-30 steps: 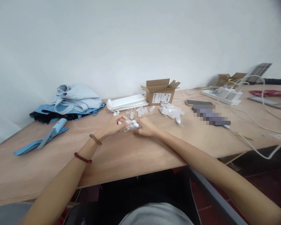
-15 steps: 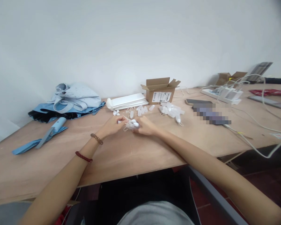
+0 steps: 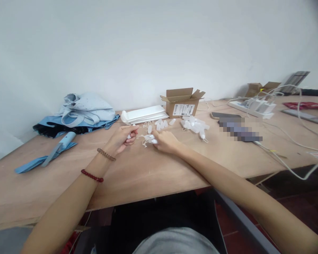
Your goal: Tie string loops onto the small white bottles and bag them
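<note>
My left hand (image 3: 122, 139) is closed, its fingers curled round small white cap-like pieces (image 3: 129, 136); their exact kind is hard to make out. My right hand (image 3: 167, 141) rests on the table with its fingers closed on several small white-capped pieces (image 3: 151, 140), whose thin pale loops stick out to the left. A small gap separates the two hands. Just beyond them lie short translucent plastic tubes (image 3: 162, 123) and some thin loops (image 3: 146, 126). To the right is a pile of similar translucent tubes (image 3: 194, 125), a few with loops.
An open cardboard box (image 3: 182, 106) stands at the back beside flat white packages (image 3: 145, 114). A folded blue umbrella (image 3: 66, 139) and pale cloth (image 3: 87, 107) lie left. Right are a phone (image 3: 225, 115), a power strip (image 3: 254, 108) and trailing white cables (image 3: 304, 175).
My left hand has drawn back to the left, away from my right hand, and turned with its fingers curled. The small white pieces by the left hand are now inside its grasp.
</note>
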The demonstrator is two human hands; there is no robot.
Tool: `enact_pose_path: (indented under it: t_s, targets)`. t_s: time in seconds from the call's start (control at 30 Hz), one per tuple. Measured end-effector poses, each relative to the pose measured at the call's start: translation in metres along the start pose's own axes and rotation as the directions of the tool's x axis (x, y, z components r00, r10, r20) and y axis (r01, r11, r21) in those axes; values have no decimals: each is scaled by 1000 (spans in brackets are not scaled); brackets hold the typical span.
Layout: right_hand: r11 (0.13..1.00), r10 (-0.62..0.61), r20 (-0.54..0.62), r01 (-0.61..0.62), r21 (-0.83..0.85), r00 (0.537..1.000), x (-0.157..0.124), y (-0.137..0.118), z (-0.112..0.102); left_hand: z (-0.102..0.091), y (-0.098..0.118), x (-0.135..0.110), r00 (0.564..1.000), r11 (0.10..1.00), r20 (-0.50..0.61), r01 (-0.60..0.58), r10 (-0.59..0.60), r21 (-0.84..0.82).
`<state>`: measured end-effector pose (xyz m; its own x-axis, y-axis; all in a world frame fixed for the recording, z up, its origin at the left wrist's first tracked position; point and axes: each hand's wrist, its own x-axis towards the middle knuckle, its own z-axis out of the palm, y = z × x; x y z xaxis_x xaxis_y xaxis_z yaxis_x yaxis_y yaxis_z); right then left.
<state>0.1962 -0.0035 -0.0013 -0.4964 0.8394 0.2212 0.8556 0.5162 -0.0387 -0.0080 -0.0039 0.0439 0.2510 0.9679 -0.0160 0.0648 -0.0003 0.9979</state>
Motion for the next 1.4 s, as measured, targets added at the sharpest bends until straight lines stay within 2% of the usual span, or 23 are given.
enact_pose_path:
  t_s: [0.03,0.1,0.2,0.37,0.53,0.7,0.87,1.07,1.17,1.27,1.4]
  targets:
    - [1000,-8,1,8,-26,1000,0,-2,-1,4,-1,-1,997,992,-20,-70,72,103]
    - [998,-32,-7,32,-61,999,-1,-5,-2,11,-6,-3,978,922,-18,-189,207,337]
    - [991,-81,-14,79,-107,997,-2,-9,-3,16,-13,-1,953,767,68,-278,294,578]
    - [983,-126,-41,119,-141,991,-3,-13,-3,18,-21,1,935,654,191,-346,299,672]
    - [991,-112,-73,107,-79,991,-3,-13,-4,19,-14,-6,896,582,201,-414,396,700]
    - [998,-34,-34,33,-47,999,-1,-6,-4,15,-12,-6,872,576,189,-447,451,685]
    - [1000,-25,-16,25,6,1000,-1,-2,-1,14,-15,-5,896,600,204,-418,393,682]
    - [997,-50,6,50,62,999,0,-4,2,18,-24,-3,901,621,180,-406,395,670]
    - [996,-52,7,52,68,999,-1,-5,2,18,-28,1,922,653,184,-373,341,659]
    - [996,-55,-16,56,70,998,-1,-6,2,14,-25,4,938,682,177,-339,298,649]
    - [997,-46,-20,47,66,999,0,-6,3,9,-17,1,932,677,174,-352,319,647]
